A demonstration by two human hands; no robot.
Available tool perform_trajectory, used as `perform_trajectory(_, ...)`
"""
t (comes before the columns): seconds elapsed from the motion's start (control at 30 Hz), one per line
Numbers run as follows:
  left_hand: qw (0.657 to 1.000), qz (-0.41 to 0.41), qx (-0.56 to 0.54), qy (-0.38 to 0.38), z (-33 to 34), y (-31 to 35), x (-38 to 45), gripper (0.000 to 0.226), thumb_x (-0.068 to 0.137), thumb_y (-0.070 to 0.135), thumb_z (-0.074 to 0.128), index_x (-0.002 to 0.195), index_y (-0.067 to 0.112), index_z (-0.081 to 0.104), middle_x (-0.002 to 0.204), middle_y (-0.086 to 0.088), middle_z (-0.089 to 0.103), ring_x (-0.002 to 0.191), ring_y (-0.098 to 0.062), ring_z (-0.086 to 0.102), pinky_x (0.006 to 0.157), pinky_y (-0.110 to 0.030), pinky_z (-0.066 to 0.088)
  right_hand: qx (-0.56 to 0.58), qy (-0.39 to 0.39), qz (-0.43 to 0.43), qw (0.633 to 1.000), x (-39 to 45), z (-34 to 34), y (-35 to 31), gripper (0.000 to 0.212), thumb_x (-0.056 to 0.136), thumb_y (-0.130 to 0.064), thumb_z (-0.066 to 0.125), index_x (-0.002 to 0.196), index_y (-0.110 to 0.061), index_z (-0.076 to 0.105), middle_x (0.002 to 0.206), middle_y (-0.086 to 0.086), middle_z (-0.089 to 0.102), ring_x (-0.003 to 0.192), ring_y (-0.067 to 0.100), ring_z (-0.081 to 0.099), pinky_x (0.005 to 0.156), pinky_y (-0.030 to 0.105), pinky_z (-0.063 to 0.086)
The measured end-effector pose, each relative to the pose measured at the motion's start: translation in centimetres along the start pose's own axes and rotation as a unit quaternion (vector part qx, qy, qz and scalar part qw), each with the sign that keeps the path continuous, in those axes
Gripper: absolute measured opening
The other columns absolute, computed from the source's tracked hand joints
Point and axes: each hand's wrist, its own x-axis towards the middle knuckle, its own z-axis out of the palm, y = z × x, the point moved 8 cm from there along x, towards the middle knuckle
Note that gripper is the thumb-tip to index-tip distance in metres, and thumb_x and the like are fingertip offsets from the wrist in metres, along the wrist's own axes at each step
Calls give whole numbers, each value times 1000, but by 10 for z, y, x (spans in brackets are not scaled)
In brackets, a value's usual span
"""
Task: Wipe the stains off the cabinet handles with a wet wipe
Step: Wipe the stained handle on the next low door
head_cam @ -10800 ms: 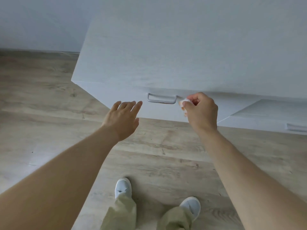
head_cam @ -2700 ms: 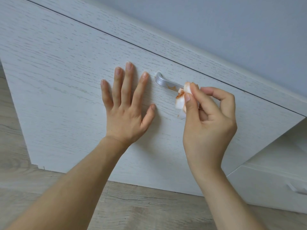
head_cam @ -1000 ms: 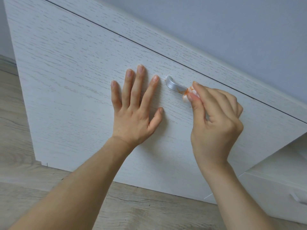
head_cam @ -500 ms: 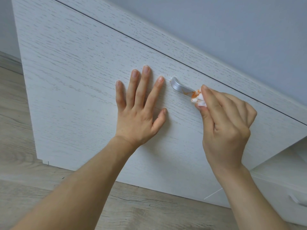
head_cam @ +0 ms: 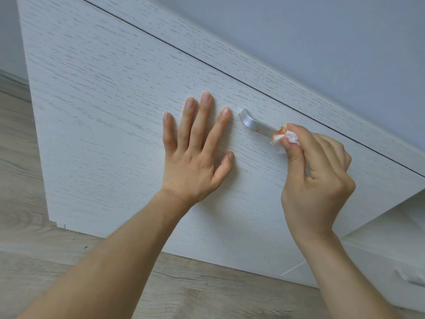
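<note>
A silver handle (head_cam: 255, 124) sits on the white wood-grain cabinet front (head_cam: 110, 116). Small orange specks remain on the handle's left end and middle. My right hand (head_cam: 317, 176) pinches a bunched white wet wipe (head_cam: 285, 135), smeared orange, and holds it against the handle's right part, which the hand hides. My left hand (head_cam: 195, 157) lies flat on the cabinet front just left of the handle, fingers straight and spread.
A lower white cabinet (head_cam: 379, 254) with another handle (head_cam: 411, 278) stands at the bottom right. Light wood flooring (head_cam: 27, 261) runs below and to the left. A pale wall (head_cam: 322, 38) rises behind the cabinet top.
My right hand has slid the wipe to the right along the handle, uncovering more of the bar. My left hand stays flat on the cabinet front.
</note>
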Motion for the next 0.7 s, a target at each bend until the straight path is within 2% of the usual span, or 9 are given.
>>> perform_trajectory(0.1,1000,-1,0,1,1,1,0,63,92,44,39,146,15,24,149,-14,16,144,-15,-16,115,-45,-6,-9,-8,-13,1000,3,8,-6,25,99,-20,49,99,-6,70,88,-3,69,89,14,56,83,28,39)
perform_trajectory(0.2,1000,-7,-3,6,1,1,0,63,92,44,38,145,14,25,149,-14,17,144,-15,-16,115,-46,-6,-32,-26,-61,997,4,14,-11,27,99,-21,49,103,-3,68,91,6,69,90,18,53,83,32,38)
perform_trajectory(0.33,1000,-9,-6,1,1,1,0,63,92,44,38,145,14,24,148,-15,16,143,-15,-17,115,-45,-7,-40,-22,-103,994,8,17,-20,31,100,-23,45,99,-3,69,86,6,68,84,21,56,78,33,37)
perform_trajectory(0.43,1000,-9,-6,0,1,1,0,63,92,45,38,145,15,22,148,-15,15,143,-14,-18,115,-45,-7,-30,-26,-79,996,10,20,-20,33,100,-25,43,98,-5,69,82,5,67,79,23,58,76,32,38)
perform_trajectory(0.6,1000,-9,-11,-3,2,0,0,65,92,45,39,146,15,21,149,-15,15,143,-14,-18,115,-46,-7,-22,-27,-22,999,9,20,-22,37,99,-28,39,97,-4,68,85,5,68,83,18,51,78,32,37)
perform_trajectory(0.7,1000,-12,-7,3,2,1,-1,66,91,45,39,146,15,20,148,-15,15,143,-14,-18,115,-45,-8,20,-37,11,999,12,25,-23,31,98,-26,43,97,-6,68,87,-2,67,83,16,51,79,28,36)
